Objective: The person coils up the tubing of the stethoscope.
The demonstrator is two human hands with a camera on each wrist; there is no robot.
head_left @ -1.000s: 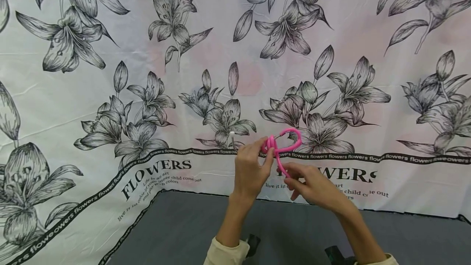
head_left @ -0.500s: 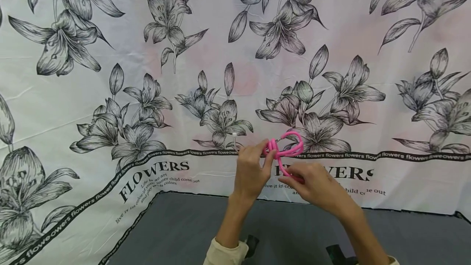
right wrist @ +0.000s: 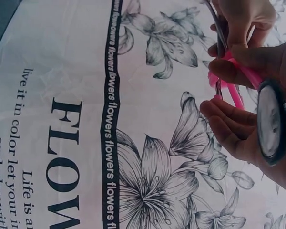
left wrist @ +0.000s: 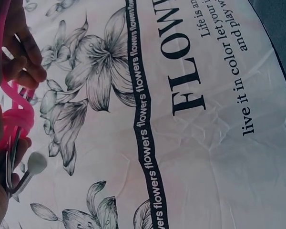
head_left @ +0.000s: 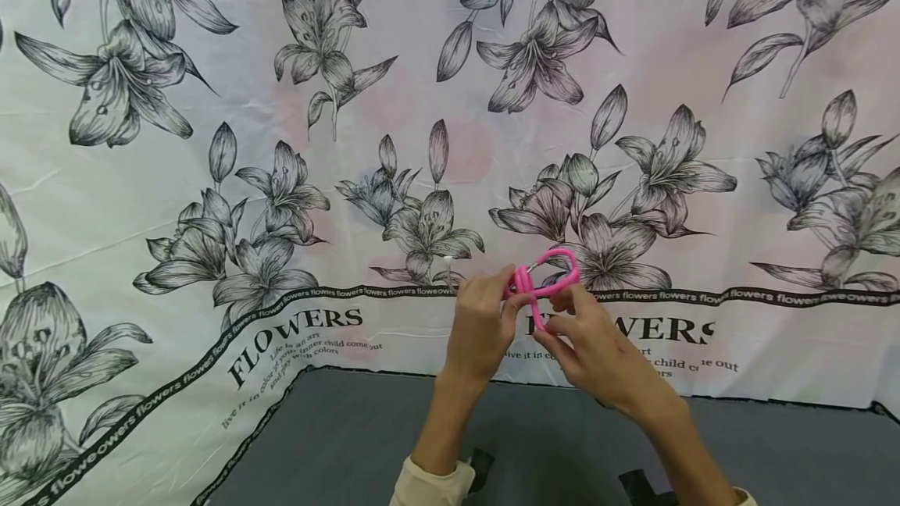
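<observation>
A stethoscope with pink tubing (head_left: 575, 270) is held up between both hands, its tubing wound round itself into a coil with a loop sticking out to the right. My left hand (head_left: 480, 330) pinches the coil and the metal ear tubes (left wrist: 10, 164); one pale ear tip (left wrist: 37, 163) pokes out beyond the fingers. With thumb and index finger my right hand (head_left: 601, 350) grips the tubing's lower end just below the coil, other fingers near the loop. The round chestpiece (right wrist: 270, 121) lies against the right hand in the right wrist view. Fingers hide part of the coil.
Below the hands lies a dark grey tabletop (head_left: 351, 428). A white cloth (head_left: 422, 84) printed with lilies and lettering rises behind and along the left side. Dark straps (head_left: 481, 468) sit at both wrists by the cream sleeves (head_left: 432, 482).
My right hand has shifted up and left along the tubing, closer to the coil, and its fingers now reach the loop. The left hand keeps its hold almost unmoved.
</observation>
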